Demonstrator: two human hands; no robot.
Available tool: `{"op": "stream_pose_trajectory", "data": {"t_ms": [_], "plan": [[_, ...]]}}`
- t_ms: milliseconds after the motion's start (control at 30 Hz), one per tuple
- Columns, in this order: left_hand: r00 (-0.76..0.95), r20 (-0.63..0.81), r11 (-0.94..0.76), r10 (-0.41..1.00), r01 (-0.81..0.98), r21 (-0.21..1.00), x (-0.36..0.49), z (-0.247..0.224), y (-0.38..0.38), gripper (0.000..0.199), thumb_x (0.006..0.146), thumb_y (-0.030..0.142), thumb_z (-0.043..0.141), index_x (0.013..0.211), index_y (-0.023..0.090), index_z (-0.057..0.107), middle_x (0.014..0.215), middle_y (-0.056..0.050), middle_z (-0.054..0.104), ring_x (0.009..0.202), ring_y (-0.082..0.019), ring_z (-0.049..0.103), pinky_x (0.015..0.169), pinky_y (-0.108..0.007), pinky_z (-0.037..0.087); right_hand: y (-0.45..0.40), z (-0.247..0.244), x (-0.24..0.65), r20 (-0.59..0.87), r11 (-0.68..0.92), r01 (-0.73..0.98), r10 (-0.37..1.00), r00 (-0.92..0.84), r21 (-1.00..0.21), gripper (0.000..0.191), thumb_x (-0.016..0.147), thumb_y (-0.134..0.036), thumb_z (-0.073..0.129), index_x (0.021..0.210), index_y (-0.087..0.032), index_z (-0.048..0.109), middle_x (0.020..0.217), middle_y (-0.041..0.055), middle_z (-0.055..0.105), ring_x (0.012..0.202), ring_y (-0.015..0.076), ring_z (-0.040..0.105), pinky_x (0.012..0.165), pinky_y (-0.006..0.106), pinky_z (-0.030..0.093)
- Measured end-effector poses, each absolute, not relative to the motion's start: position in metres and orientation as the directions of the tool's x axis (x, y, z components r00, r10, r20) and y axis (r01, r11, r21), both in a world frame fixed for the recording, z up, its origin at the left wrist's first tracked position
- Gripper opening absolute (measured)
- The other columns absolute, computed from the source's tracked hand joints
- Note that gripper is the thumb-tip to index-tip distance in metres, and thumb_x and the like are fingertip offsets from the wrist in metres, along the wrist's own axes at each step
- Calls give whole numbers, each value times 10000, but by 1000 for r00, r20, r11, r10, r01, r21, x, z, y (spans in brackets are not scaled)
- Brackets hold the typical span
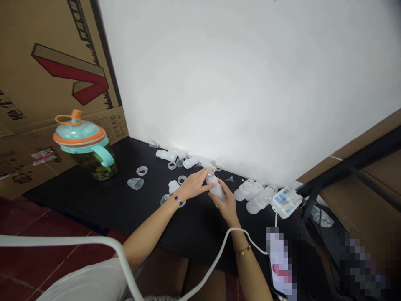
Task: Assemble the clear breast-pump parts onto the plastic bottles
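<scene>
Plainly saw a red V-like mark (67, 72) on the carton (46, 94) at left, with dark characters (11, 106) cut off by the view's edge and lettering (78, 19) in a dark band near the top, too slanted to read. Noted a small pink-and-white sticker (44, 156) lower down, blurred. Found blue-and-white labels (282, 198) on the white box (291, 209) at right, with print too small to make out, and the phone (278, 274) below, largely pixelated. Held the bottle (217, 190) in both hands over the black table (194, 228), tilted, clear cap (210, 177) toward the wall (219, 83). Bent the fingers of the left hand (194, 184) over the cap, grasping from the left, and wrapped those of the right hand (228, 204) around the white body, leaving little opening in either. Could not judge the pressure of either grip. Wore a blue-flowered bracelet (178, 200) on the left wrist and a gold bangle (243, 251) on the right. Had more bottles (257, 202) lying just beside the box, others along the wall, loose rings (142, 171) and clear pieces (135, 183) to the left, and near the carton a lidded mug (84, 148).
</scene>
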State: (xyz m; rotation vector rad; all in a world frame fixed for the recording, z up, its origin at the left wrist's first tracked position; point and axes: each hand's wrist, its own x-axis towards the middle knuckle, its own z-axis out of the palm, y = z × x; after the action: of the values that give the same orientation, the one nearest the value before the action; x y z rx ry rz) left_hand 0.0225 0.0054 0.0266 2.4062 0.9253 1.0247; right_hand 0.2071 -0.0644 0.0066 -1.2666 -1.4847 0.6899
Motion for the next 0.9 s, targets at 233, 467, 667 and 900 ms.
{"op": "stream_pose_trajectory", "data": {"t_ms": [233,467,667,900], "plan": [[558,548,-773,623,335,538,21,24,5,843,964,559,572,1628,242,160,1603,-155,407,1424,-313,476,1092,-448,496,-60,5,205,-48,-110,-363,983,-176,-925,417,851,-533,645,1046,-167,685,845,85,723,524,168,580,424,276,447],[495,616,-790,613,374,486,25,21,5,679,1022,511,482,1597,228,256,1514,-157,522,1363,-297,547,1082,-459,507,-61,5,213,-108,-214,-411,958,-265,-886,548,872,-658,510,1027,-154,662,865,123,730,438,126,454,341,232,318],[500,623,-798,602,414,439,26,20,7,595,1022,508,482,1516,207,342,1369,-156,610,1240,-295,629,1031,-460,536,-61,5,212,-121,-235,-392,948,-294,-889,602,857,-699,501,1019,-143,665,840,128,737,401,112,424,324,224,295],[513,617,-802,597,389,454,26,20,6,592,1020,523,476,1496,196,348,1328,-164,614,1196,-301,643,1011,-462,543,-62,6,212,-95,-211,-375,947,-306,-903,588,868,-694,476,894,-143,679,818,126,736,373,106,433,310,228,302]]}}
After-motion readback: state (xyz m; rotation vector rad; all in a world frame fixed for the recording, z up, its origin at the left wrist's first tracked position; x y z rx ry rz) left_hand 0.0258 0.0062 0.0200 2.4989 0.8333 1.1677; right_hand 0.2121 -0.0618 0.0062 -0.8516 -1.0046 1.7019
